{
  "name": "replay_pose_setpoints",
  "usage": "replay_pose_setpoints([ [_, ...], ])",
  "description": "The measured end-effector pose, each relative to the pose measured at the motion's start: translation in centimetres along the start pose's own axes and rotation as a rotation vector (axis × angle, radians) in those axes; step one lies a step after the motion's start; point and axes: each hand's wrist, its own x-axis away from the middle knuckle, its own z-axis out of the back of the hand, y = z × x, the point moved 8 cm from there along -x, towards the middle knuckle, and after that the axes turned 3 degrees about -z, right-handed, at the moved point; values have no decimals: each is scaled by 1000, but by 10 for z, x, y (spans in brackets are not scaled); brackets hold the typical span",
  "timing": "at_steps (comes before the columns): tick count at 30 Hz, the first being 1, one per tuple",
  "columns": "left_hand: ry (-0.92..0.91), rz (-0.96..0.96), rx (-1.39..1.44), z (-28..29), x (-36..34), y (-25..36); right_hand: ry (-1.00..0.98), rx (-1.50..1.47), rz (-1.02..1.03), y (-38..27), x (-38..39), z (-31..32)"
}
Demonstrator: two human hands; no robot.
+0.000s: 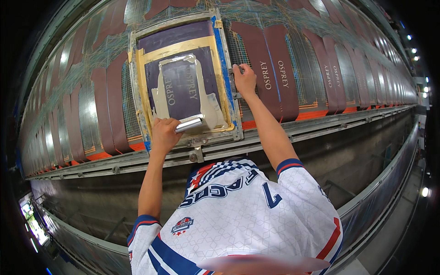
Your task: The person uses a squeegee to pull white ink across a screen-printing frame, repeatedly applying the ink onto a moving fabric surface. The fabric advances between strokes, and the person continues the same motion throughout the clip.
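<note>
At the near end of the screen frame (173, 24), my left grip (166, 134) is wrapped round a silver squeegee (189, 124) by pale ink (213, 107). My right grip (245, 79) curls at the frame's right edge, hold unclear. Probably ink-spreading step; next stroke calls for even pressure.

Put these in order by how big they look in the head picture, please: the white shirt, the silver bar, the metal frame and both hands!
1. White shirt
2. Metal frame
3. Left hand and right hand: about alike, so not ranked
4. Silver bar, the part showing
</note>
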Motion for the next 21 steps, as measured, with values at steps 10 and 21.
replay_pose_setpoints([
  [10,-145,-37,37,-9,-36,-36,-278,147,-349,-7,4,-13],
  [21,-95,-59,90,8,-211,-125,-605,235,267,-132,-57,-53],
])
